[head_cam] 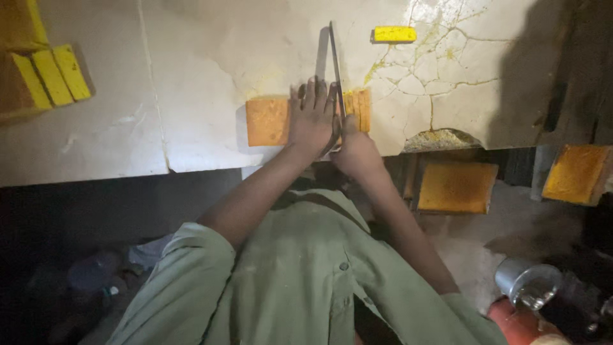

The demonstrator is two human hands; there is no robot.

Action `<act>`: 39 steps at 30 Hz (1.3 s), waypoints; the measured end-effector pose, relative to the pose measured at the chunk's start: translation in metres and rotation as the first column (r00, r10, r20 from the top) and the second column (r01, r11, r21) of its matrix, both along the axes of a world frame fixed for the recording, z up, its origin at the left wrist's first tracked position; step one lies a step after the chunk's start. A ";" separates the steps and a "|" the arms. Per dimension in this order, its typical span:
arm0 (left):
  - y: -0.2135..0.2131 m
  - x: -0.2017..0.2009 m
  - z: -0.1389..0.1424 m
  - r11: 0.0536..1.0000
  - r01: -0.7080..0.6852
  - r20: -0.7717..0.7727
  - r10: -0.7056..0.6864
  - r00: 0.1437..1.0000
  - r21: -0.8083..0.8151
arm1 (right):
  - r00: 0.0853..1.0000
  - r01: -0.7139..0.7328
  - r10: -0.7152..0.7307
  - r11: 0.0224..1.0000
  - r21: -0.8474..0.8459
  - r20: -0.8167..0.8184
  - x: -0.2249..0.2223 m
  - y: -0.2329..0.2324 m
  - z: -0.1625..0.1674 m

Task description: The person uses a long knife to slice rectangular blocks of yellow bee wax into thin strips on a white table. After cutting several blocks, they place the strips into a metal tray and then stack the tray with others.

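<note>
L hand (313, 121) flat, fingers spread, pinning orange block (268, 121) at table (191, 64) edge; R hand (354, 150) fisted on knife (336, 70) mid-cut: few slices (359, 108) off, most of block uncut.

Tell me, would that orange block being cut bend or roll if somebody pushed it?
The orange block probably slides rather than rolls: it lies flat with straight edges. It looks stiff, since cut slices beside the blade stand as neat slabs. The left hand presses flat on it, so it may shift under the blade.
</note>
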State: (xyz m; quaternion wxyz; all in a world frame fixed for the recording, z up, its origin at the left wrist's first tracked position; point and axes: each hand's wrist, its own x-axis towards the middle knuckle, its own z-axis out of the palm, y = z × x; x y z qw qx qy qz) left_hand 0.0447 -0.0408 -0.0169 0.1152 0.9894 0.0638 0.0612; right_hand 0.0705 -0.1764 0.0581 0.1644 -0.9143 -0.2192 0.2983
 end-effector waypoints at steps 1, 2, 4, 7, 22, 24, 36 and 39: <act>0.001 -0.002 0.002 1.000 -0.004 0.001 0.004 1.000 -0.025 | 0.993 0.049 -0.057 0.996 -0.073 -0.101 -0.006 0.002 0.016; 0.003 -0.004 0.003 1.000 -0.009 -0.006 0.008 1.000 -0.027 | 0.972 0.092 -0.122 0.984 -0.152 -0.201 -0.019 -0.003 0.029; 0.005 -0.005 0.005 1.000 -0.010 -0.013 0.009 1.000 -0.023 | 0.975 0.061 -0.067 0.998 -0.034 -0.213 -0.051 -0.030 0.040; 0.007 -0.005 0.006 0.999 0.015 -0.043 -0.017 0.999 -0.037 | 0.969 -0.097 0.067 0.988 -0.117 -0.237 -0.090 -0.093 0.018; 0.015 -0.009 0.006 1.000 0.006 -0.045 -0.007 0.999 -0.030 | 0.997 -0.030 0.030 0.999 -0.010 -0.067 -0.030 -0.004 0.015; 0.015 -0.008 0.006 0.999 -0.007 -0.067 0.005 0.998 -0.038 | 0.989 -0.061 0.058 0.998 -0.019 -0.134 -0.060 -0.036 0.025; 0.017 -0.011 0.002 1.000 -0.005 -0.024 0.006 1.000 0.011 | 0.995 -0.097 0.098 0.993 -0.061 0.010 -0.025 -0.026 -0.063; 0.021 -0.014 0.003 1.000 -0.010 0.040 0.010 0.999 0.020 | 0.994 -0.088 0.084 0.994 0.059 0.069 -0.009 0.012 -0.020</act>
